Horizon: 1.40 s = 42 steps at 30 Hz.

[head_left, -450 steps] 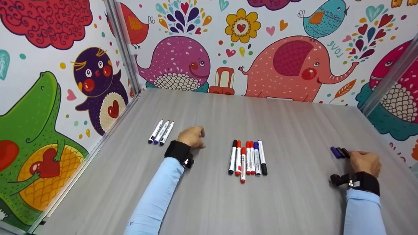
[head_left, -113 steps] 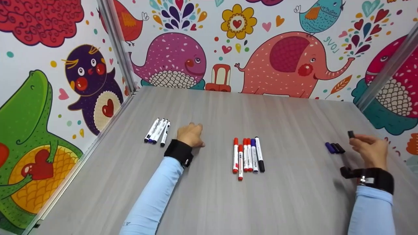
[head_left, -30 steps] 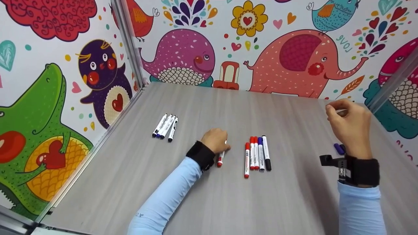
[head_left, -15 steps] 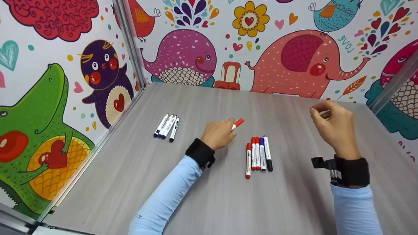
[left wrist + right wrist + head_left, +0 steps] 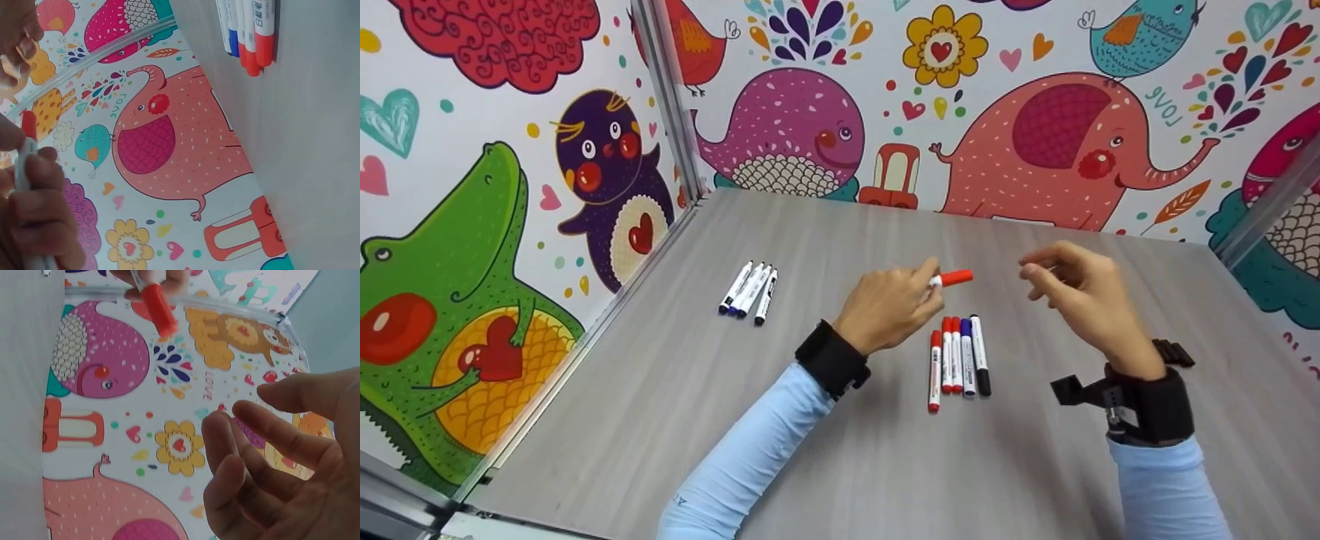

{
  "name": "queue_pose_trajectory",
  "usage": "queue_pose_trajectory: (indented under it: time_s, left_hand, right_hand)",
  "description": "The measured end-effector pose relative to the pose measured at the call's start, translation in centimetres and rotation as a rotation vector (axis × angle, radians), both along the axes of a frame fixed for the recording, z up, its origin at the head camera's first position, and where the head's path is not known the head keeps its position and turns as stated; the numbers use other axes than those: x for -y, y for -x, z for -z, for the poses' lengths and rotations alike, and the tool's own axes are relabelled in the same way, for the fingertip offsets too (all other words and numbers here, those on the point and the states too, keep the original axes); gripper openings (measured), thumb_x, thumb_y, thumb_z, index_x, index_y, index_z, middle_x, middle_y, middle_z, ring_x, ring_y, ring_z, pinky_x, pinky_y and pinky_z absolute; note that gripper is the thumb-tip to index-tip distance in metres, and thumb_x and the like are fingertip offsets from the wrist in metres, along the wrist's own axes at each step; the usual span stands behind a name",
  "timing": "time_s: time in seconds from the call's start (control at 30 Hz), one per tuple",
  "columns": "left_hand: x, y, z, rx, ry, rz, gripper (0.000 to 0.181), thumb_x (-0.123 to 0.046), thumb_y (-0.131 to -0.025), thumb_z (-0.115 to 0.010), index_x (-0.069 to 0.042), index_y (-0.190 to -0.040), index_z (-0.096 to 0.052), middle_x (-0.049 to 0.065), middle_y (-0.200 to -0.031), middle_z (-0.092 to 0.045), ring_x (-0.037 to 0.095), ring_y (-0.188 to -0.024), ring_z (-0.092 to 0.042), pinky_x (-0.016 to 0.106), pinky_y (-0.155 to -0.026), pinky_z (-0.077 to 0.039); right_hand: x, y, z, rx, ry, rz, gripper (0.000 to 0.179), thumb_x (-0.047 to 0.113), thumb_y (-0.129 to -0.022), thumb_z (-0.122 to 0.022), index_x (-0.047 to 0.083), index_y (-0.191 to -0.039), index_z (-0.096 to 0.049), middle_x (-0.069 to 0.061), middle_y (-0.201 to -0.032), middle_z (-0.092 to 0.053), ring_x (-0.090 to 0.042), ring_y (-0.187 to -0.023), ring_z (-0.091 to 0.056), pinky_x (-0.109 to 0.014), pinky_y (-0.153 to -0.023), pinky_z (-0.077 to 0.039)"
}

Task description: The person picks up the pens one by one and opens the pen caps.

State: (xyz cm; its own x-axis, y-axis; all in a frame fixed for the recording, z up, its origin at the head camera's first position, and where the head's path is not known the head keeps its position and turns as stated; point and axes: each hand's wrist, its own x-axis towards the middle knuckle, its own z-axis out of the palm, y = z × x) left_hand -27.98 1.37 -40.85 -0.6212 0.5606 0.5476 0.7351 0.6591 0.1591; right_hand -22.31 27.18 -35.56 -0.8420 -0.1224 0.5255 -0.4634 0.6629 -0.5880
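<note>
My left hand (image 5: pixel 889 307) grips a white marker with a red cap (image 5: pixel 956 277) above the middle of the table. In the left wrist view, the fingers (image 5: pixel 42 205) wrap its white barrel, red cap outward. My right hand (image 5: pixel 1091 300) hovers a short way right of that cap, thumb and fingers parted and loosely bent. Nothing lies between its fingers in the right wrist view, where the red cap (image 5: pixel 158 309) shows at the top. Below the hands lies a row of capped markers (image 5: pixel 956 356): three red, one blue, one black.
Several uncapped markers (image 5: pixel 750 291) lie side by side at the table's left. Loose black caps (image 5: pixel 1174 352) lie at the right, partly hidden behind my right wrist. Printed wall panels (image 5: pixel 885 112) enclose the table (image 5: pixel 810 232) at the back and sides.
My left hand has taken a red marker from the row, lifted it and turned its cap rightward. My right hand has moved left from the loose caps, and its fingers have parted.
</note>
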Motion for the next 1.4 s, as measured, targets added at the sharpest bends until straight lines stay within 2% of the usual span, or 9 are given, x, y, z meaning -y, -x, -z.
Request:
queue_pose_trajectory:
  time_s: [0.23, 0.33, 0.43, 0.73, 0.93, 1.03, 1.13, 1.27, 1.4]
  left_hand:
    - [-0.5, -1.5, -0.4, -0.169, 0.043, -0.003, 0.018, -0.031, -0.102, -0.053, -0.014, -0.100, -0.060, -0.007, -0.061, -0.029, 0.008, -0.048, -0.025, 0.021, -0.045, -0.016]
    - [-0.8, -1.9, -0.5, -0.212, 0.055, -0.003, 0.021, -0.032, -0.102, -0.052, -0.015, -0.094, -0.060, -0.007, -0.061, -0.029, 0.008, -0.048, -0.025, 0.021, -0.045, -0.016]
    - [-1.0, -2.2, -0.7, -0.234, 0.057, 0.011, 0.024, -0.034, -0.103, -0.050, -0.016, -0.089, -0.058, -0.007, -0.060, -0.030, 0.008, -0.048, -0.026, 0.021, -0.045, -0.016]
    - [-1.3, -2.3, -0.6, -0.243, 0.072, 0.075, 0.023, -0.027, -0.104, -0.047, -0.014, -0.087, -0.056, -0.008, -0.062, -0.029, 0.005, -0.049, -0.026, 0.019, -0.044, -0.017]
    - [-1.3, -2.4, -0.8, -0.188, 0.046, 0.127, 0.024, -0.027, -0.108, -0.044, -0.012, -0.094, -0.057, -0.008, -0.064, -0.030, 0.005, -0.050, -0.026, 0.018, -0.046, -0.017]
    - [-1.3, -2.5, -0.8, -0.164, 0.022, 0.147, 0.023, -0.026, -0.109, -0.044, -0.011, -0.097, -0.057, -0.008, -0.063, -0.031, 0.005, -0.050, -0.027, 0.018, -0.047, -0.017]
    - [-1.3, -2.5, -0.7, -0.159, 0.000, 0.142, 0.020, -0.026, -0.108, -0.047, -0.011, -0.102, -0.058, -0.007, -0.062, -0.033, 0.006, -0.049, -0.029, 0.018, -0.048, -0.019]
    - [-1.3, -2.5, -0.7, -0.159, -0.027, 0.136, 0.019, -0.027, -0.107, -0.049, -0.010, -0.106, -0.058, -0.007, -0.061, -0.035, 0.007, -0.049, -0.031, 0.018, -0.048, -0.021]
    - [-1.3, -2.9, -0.8, -0.176, -0.048, 0.139, 0.019, -0.026, -0.107, -0.050, -0.009, -0.104, -0.057, -0.008, -0.062, -0.034, 0.005, -0.050, -0.030, 0.017, -0.048, -0.020]
  right_hand:
    - [2.2, 0.4, 1.0, 0.048, -0.054, -0.199, 0.014, 0.009, -0.100, -0.067, 0.004, -0.113, -0.072, -0.004, -0.087, -0.073, -0.006, -0.066, -0.064, -0.019, -0.061, -0.052]
    - [3.0, 0.5, 1.5, 0.096, -0.075, -0.272, 0.013, 0.011, -0.100, -0.067, 0.007, -0.112, -0.072, -0.001, -0.084, -0.071, -0.008, -0.065, -0.064, -0.022, -0.061, -0.053]
    - [3.6, 0.5, 1.8, 0.120, -0.069, -0.308, 0.009, 0.014, -0.101, -0.066, 0.009, -0.107, -0.071, 0.001, -0.080, -0.067, -0.010, -0.064, -0.063, -0.023, -0.058, -0.052]
    - [4.0, 0.6, 2.1, 0.105, 0.036, -0.356, 0.012, 0.010, -0.103, -0.062, 0.008, -0.093, -0.068, -0.003, -0.070, -0.064, -0.017, -0.057, -0.060, -0.027, -0.051, -0.050]
    - [4.0, 0.6, 2.0, 0.213, 0.172, -0.417, 0.017, 0.007, -0.105, -0.057, 0.002, -0.091, -0.066, -0.010, -0.067, -0.063, -0.022, -0.053, -0.059, -0.027, -0.049, -0.046]
    - [4.2, 0.5, 2.1, 0.271, 0.230, -0.398, 0.024, 0.011, -0.107, -0.055, -0.001, -0.088, -0.064, -0.009, -0.065, -0.061, -0.023, -0.053, -0.057, -0.026, -0.050, -0.044]
    - [4.7, 0.4, 2.2, 0.291, 0.269, -0.360, 0.035, 0.015, -0.108, -0.053, -0.003, -0.078, -0.059, -0.008, -0.059, -0.056, -0.021, -0.050, -0.053, -0.028, -0.050, -0.041]
    - [5.8, 0.2, 2.6, 0.264, 0.349, -0.314, 0.044, 0.012, -0.107, -0.053, -0.004, -0.066, -0.054, -0.004, -0.052, -0.050, -0.014, -0.046, -0.048, -0.027, -0.049, -0.038]
    - [6.7, -0.2, 2.8, 0.177, 0.410, -0.319, 0.045, 0.006, -0.107, -0.052, -0.002, -0.062, -0.056, -0.002, -0.050, -0.047, -0.010, -0.044, -0.045, -0.024, -0.046, -0.037]
